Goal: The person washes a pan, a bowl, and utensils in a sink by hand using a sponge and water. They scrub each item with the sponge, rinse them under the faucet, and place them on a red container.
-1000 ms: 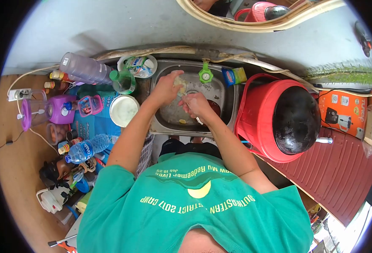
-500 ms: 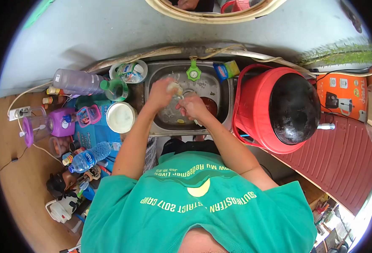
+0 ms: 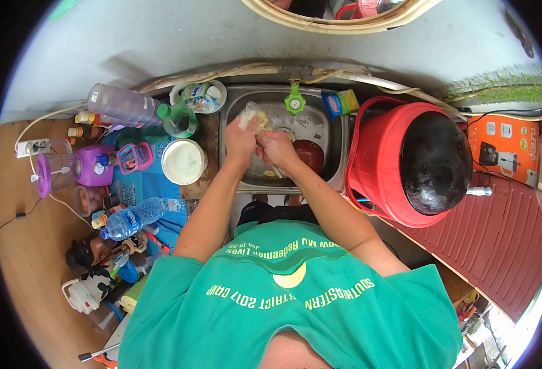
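A soapy yellow sponge (image 3: 250,117) is held over the left part of the metal sink (image 3: 332,144). It is gripped in the left hand (image 3: 241,139), and the fingers are closed around it. The right hand (image 3: 276,147) is pressed close beside the left hand, and its fingers are curled shut. What is held in the right hand cannot be seen clearly. Both hands are kept above the sink basin.

A dark red bowl (image 3: 311,152) is seen in the sink, just to the right of the right hand. A green tap handle (image 3: 295,104) is set at the back edge of the sink. A blue and yellow pack (image 3: 340,102) is placed just beside the tap.

To the right of the sink, a red bucket (image 3: 375,160) is seen, and a black pan (image 3: 435,161) is laid upside down on top of it.

To the left of the sink, a round white lid (image 3: 183,162) is set on the desk (image 3: 19,246). A green bottle (image 3: 178,118) and a big clear bottle (image 3: 118,105) are laid near it. A purple blender (image 3: 74,170) and a water bottle (image 3: 129,218) are found further to the left.
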### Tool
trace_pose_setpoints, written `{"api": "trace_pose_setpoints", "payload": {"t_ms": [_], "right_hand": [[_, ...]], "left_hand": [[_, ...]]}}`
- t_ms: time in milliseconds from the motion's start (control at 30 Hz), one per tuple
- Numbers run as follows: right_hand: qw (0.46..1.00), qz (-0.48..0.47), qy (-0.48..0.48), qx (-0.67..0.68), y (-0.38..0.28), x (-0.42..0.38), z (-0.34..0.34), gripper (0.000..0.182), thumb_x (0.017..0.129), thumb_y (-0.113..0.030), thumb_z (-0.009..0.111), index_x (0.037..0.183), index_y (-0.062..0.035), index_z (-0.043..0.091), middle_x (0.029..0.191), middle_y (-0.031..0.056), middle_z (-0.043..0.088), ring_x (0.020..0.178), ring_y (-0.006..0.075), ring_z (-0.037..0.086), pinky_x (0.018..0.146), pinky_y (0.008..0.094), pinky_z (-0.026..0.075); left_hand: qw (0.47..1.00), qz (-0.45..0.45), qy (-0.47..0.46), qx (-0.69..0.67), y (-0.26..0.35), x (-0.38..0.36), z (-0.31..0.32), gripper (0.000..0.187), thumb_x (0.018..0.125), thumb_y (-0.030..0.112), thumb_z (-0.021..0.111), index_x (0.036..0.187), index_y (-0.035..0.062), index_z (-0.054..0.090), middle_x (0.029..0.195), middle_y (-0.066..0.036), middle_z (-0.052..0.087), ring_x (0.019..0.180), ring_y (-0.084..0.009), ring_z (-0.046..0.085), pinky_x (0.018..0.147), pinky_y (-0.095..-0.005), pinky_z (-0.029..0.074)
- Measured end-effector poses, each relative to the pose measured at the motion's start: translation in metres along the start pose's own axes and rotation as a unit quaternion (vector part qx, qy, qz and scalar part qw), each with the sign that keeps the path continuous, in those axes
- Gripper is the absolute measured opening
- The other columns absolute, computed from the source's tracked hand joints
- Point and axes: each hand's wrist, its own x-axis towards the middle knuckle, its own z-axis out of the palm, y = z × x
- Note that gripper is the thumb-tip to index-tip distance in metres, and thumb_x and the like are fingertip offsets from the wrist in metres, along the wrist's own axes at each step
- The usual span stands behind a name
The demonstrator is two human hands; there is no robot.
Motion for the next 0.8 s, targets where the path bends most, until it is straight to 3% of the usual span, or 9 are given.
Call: {"api": "trace_pose_setpoints", "payload": {"t_ms": [133,167,200,267,300,433,500,700,800], "right_hand": [[0.998,-0.062,0.013,-0.011,0.011,0.02,-0.003,0.029,0.095,-0.023,0.049,0.072,-0.0071,0.058,0.06,0.0003,0.051,0.048,0.0104,0.043,0.041,0.0285,0.032],[0.98,-0.16,0.042,-0.107,0.028,0.039,-0.009,0.028,0.096,-0.022,0.049,0.073,-0.0071,0.058,0.061,0.0002,0.051,0.047,0.0102,0.042,0.04,0.0282,0.031],[0.944,-0.255,0.07,-0.199,0.022,0.038,-0.006,0.027,0.096,-0.021,0.049,0.075,-0.0072,0.059,0.061,0.0001,0.051,0.047,0.0099,0.042,0.04,0.0279,0.03],[0.963,-0.198,0.079,-0.165,0.017,0.027,-0.004,0.027,0.095,-0.019,0.049,0.078,-0.004,0.063,0.063,0.0066,0.057,0.052,0.0169,0.05,0.049,0.0337,0.038],[0.977,-0.139,0.097,-0.13,0.008,0.02,-0.001,0.027,0.094,-0.017,0.049,0.081,-0.0008,0.067,0.064,0.013,0.062,0.058,0.0238,0.059,0.058,0.0395,0.046],[0.973,-0.161,0.112,-0.123,0.007,0.023,-0.001,0.026,0.094,-0.015,0.049,0.082,-0.0013,0.068,0.065,0.0132,0.063,0.059,0.0234,0.06,0.059,0.0386,0.047],[0.972,-0.127,0.095,-0.171,-0.002,0.013,-0.01,0.024,0.094,-0.015,0.049,0.084,-0.0015,0.067,0.066,0.0139,0.063,0.061,0.0245,0.06,0.06,0.0382,0.047],[0.965,-0.178,0.125,-0.149,-0.015,0.015,-0.016,0.025,0.092,-0.016,0.049,0.082,-0.0026,0.067,0.065,0.0147,0.063,0.062,0.0266,0.062,0.062,0.0386,0.048],[0.938,-0.202,0.115,-0.256,-0.013,0.007,-0.026,0.026,0.092,-0.017,0.048,0.081,-0.003,0.067,0.067,0.0157,0.064,0.064,0.0296,0.063,0.064,0.0408,0.048]], "left_hand": [[0.984,0.12,0.047,-0.121,-0.005,0.012,0.007,0.022,0.093,0.006,0.058,0.114,-0.0011,0.059,0.095,-0.009,0.067,0.078,-0.0139,0.063,0.062,-0.0287,0.051],[0.973,0.212,0.084,-0.045,-0.008,0.014,0.01,0.028,0.09,0.002,0.058,0.118,-0.001,0.058,0.107,-0.013,0.065,0.095,-0.0183,0.063,0.079,-0.0315,0.052],[0.972,0.213,0.091,-0.045,-0.005,0.016,0.006,0.028,0.09,0.002,0.058,0.118,-0.001,0.058,0.107,-0.013,0.065,0.095,-0.0183,0.063,0.079,-0.0315,0.052],[0.929,0.32,0.054,0.177,0.001,0.019,-0.002,0.04,0.086,0.0,0.06,0.125,-0.0013,0.054,0.116,-0.017,0.063,0.108,-0.0248,0.06,0.093,-0.0354,0.047],[0.927,0.321,0.079,0.179,0.007,0.02,-0.002,0.045,0.084,0.002,0.061,0.129,-0.0009,0.051,0.116,-0.02,0.063,0.107,-0.0302,0.062,0.093,-0.0378,0.047],[0.966,0.24,0.098,0.025,0.015,0.002,0.012,0.047,0.085,0.005,0.061,0.131,-0.0004,0.049,0.118,-0.022,0.062,0.11,-0.0334,0.06,0.095,-0.0391,0.046],[0.919,0.283,0.059,0.269,0.016,0.006,0.005,0.048,0.086,0.004,0.06,0.133,-0.0002,0.049,0.116,-0.019,0.065,0.102,-0.0253,0.064,0.088,-0.0347,0.05],[0.949,0.298,0.025,0.098,-0.004,0.019,0.017,0.044,0.086,0.011,0.063,0.127,-0.0003,0.052,0.108,-0.026,0.065,0.096,-0.0411,0.065,0.084,-0.044,0.051],[0.899,0.328,0.107,0.269,0.015,0.026,0.008,0.038,0.087,0.01,0.064,0.122,-0.0018,0.056,0.105,-0.025,0.067,0.094,-0.0424,0.065,0.083,-0.0439,0.051]]}}
